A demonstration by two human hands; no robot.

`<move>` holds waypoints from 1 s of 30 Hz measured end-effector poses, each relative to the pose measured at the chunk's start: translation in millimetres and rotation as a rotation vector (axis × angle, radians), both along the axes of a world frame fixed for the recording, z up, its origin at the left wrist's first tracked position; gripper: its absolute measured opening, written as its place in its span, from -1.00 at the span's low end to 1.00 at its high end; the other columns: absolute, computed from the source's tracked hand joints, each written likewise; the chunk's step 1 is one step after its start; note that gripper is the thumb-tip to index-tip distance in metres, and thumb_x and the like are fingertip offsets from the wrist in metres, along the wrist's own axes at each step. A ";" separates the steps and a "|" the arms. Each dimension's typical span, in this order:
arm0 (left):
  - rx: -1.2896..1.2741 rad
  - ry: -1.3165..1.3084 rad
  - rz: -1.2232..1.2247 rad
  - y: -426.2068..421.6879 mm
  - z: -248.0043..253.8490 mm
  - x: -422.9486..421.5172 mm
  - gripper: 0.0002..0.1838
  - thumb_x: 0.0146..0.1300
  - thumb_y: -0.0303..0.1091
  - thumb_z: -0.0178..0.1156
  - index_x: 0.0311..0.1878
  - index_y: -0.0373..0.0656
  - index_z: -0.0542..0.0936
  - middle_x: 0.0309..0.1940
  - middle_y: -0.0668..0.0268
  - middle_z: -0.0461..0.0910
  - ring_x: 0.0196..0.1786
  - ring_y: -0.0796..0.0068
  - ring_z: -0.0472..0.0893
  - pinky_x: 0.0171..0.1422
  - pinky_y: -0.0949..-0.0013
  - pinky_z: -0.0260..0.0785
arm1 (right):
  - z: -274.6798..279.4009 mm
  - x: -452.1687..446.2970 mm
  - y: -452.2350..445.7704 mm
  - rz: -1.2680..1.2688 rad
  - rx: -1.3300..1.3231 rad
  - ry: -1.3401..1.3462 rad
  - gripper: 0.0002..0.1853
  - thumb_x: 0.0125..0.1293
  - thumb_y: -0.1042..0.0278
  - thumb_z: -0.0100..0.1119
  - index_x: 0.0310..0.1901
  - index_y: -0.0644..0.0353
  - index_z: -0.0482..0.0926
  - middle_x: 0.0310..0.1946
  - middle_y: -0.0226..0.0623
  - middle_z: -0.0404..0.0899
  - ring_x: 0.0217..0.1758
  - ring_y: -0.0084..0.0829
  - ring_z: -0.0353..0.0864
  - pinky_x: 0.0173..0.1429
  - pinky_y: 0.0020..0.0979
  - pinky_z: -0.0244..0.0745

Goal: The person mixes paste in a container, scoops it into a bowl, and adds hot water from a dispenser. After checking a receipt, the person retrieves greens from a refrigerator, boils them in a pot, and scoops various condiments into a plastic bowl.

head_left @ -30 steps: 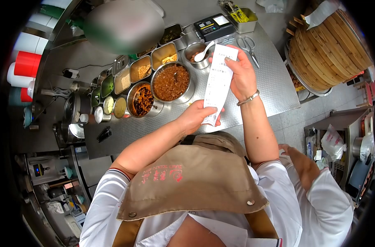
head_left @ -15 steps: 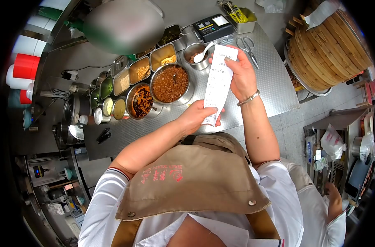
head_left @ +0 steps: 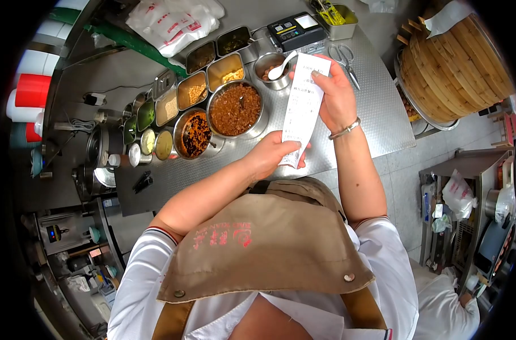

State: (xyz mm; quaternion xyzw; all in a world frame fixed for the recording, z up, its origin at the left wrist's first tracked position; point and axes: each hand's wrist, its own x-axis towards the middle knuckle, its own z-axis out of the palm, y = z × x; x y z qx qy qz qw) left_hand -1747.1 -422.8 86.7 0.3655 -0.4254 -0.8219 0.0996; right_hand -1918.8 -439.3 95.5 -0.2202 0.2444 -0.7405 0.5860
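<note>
A long printed paper receipt (head_left: 303,107) is held upright in front of me, over the metal counter. Its lower end is pinched by my left hand (head_left: 276,153), thumb on the front face. My right hand (head_left: 337,97), with a bracelet at the wrist, grips the upper right edge, thumb also on the front. Behind the receipt's top stands a small metal pot (head_left: 272,72) with a white spoon (head_left: 282,67) in it. Left of the paper is a big round pot of reddish-brown minced sauce (head_left: 234,107). Beside that sits a pot of dark chili oil (head_left: 194,135).
Metal trays of toppings (head_left: 191,93) line the counter's left. Scissors (head_left: 346,63) lie near a black label printer (head_left: 296,33). Stacked bamboo steamers (head_left: 453,71) stand at the right. Plastic bags (head_left: 176,22) hang at the top. Another person's white sleeve (head_left: 448,311) shows at lower right.
Both hands stay on the receipt, almost still. The blurred shape at the top is gone, leaving the plastic bags visible. The other person at right has shifted lower in view.
</note>
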 end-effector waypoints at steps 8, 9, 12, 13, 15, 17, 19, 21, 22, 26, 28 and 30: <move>0.003 0.001 -0.006 -3.4 -0.4 -1.4 -0.80 0.22 -0.46 -0.04 -0.15 -0.34 0.48 -0.43 0.22 0.52 -0.40 0.44 0.53 -0.24 0.32 0.46 | -2.6 -2.2 -2.2 0.011 -0.008 0.005 -0.67 0.23 0.59 -0.14 0.05 0.25 0.23 -0.08 0.05 0.46 -0.05 -0.11 0.54 -0.04 -0.26 0.53; 0.003 0.002 -0.010 -3.8 -0.6 -1.5 -0.80 0.22 -0.46 -0.04 -0.15 -0.34 0.47 -0.44 0.22 0.52 -0.40 0.44 0.53 -0.24 0.32 0.46 | -3.4 -2.3 -2.5 0.011 -0.007 0.005 -0.67 0.23 0.58 -0.13 0.04 0.25 0.24 -0.08 0.05 0.46 -0.04 -0.12 0.54 -0.03 -0.26 0.53; 0.005 0.004 -0.012 -4.5 -0.9 -1.9 -0.80 0.22 -0.46 -0.04 -0.15 -0.34 0.47 -0.44 0.22 0.51 -0.40 0.43 0.53 -0.25 0.33 0.45 | -4.6 -2.4 -3.2 0.015 -0.004 0.005 -0.68 0.23 0.57 -0.13 0.04 0.26 0.26 -0.08 0.04 0.47 -0.04 -0.15 0.54 -0.02 -0.27 0.52; 0.005 0.005 -0.011 -4.6 -0.8 -2.0 -0.80 0.22 -0.46 -0.04 -0.15 -0.34 0.47 -0.44 0.22 0.51 -0.41 0.43 0.53 -0.25 0.33 0.45 | -4.1 -2.4 -3.4 0.016 -0.001 0.005 -0.69 0.23 0.57 -0.13 0.04 0.26 0.27 -0.08 0.04 0.47 -0.04 -0.16 0.54 -0.01 -0.27 0.52; 0.002 0.001 -0.010 -5.1 0.0 -2.5 -0.80 0.22 -0.46 -0.04 -0.15 -0.35 0.47 -0.45 0.22 0.51 -0.40 0.43 0.53 -0.25 0.33 0.44 | -4.2 -2.1 -4.3 0.021 0.001 0.005 -0.70 0.24 0.56 -0.13 0.03 0.27 0.29 -0.08 0.03 0.48 -0.04 -0.18 0.54 -0.01 -0.28 0.52; 0.004 0.002 -0.012 -6.1 0.0 -2.2 -0.80 0.22 -0.46 -0.04 -0.15 -0.35 0.47 -0.45 0.22 0.51 -0.40 0.43 0.53 -0.25 0.33 0.44 | -5.0 -1.8 -5.3 0.027 0.002 0.005 -0.70 0.24 0.56 -0.12 0.02 0.28 0.30 -0.09 0.02 0.49 -0.05 -0.20 0.54 -0.01 -0.29 0.52; 0.012 0.007 -0.016 -7.0 -1.0 -1.3 -0.80 0.22 -0.46 -0.03 -0.15 -0.35 0.47 -0.45 0.22 0.51 -0.39 0.42 0.53 -0.25 0.33 0.44 | -5.8 -1.5 -6.4 0.033 0.006 0.006 -0.70 0.24 0.55 -0.12 0.02 0.29 0.31 -0.10 0.03 0.49 -0.05 -0.20 0.55 -0.01 -0.29 0.52; 0.013 0.000 -0.009 -6.5 0.5 -2.2 -0.80 0.22 -0.47 -0.03 -0.15 -0.35 0.47 -0.45 0.22 0.51 -0.39 0.42 0.53 -0.25 0.34 0.44 | -5.2 -0.5 -6.9 0.031 0.012 0.005 -0.70 0.24 0.56 -0.13 0.02 0.30 0.31 -0.11 0.03 0.50 -0.08 -0.20 0.56 -0.03 -0.29 0.53; 0.014 -0.003 -0.005 -6.5 1.1 -2.4 -0.80 0.21 -0.47 -0.03 -0.15 -0.35 0.47 -0.45 0.22 0.51 -0.39 0.42 0.53 -0.25 0.34 0.44 | -3.3 0.3 -6.7 0.026 0.017 0.003 -0.70 0.23 0.57 -0.14 0.02 0.31 0.30 -0.13 0.04 0.50 -0.10 -0.19 0.57 -0.06 -0.29 0.54; 0.017 0.017 -0.021 -7.6 -2.9 0.8 -0.80 0.21 -0.47 -0.02 -0.15 -0.35 0.47 -0.44 0.21 0.52 -0.39 0.42 0.53 -0.24 0.34 0.44 | -2.4 2.5 -7.2 0.022 0.032 -0.003 -0.68 0.24 0.56 -0.16 0.04 0.32 0.30 -0.14 0.03 0.51 -0.13 -0.19 0.58 -0.07 -0.28 0.54; 0.019 0.018 -0.022 -7.6 -3.5 1.4 -0.80 0.21 -0.47 -0.02 -0.14 -0.34 0.47 -0.44 0.22 0.52 -0.39 0.42 0.53 -0.24 0.34 0.44 | -4.6 2.8 -8.4 0.027 0.034 -0.010 -0.68 0.24 0.54 -0.16 0.05 0.32 0.30 -0.13 0.03 0.51 -0.12 -0.19 0.58 -0.06 -0.28 0.54; 0.028 0.005 -0.012 -6.9 -1.0 1.0 -0.80 0.21 -0.47 -0.02 -0.14 -0.34 0.48 -0.44 0.22 0.52 -0.38 0.43 0.53 -0.24 0.34 0.44 | -5.0 2.4 -8.9 0.033 0.039 -0.023 -0.68 0.24 0.53 -0.16 0.05 0.33 0.30 -0.13 0.03 0.51 -0.12 -0.18 0.57 -0.05 -0.27 0.53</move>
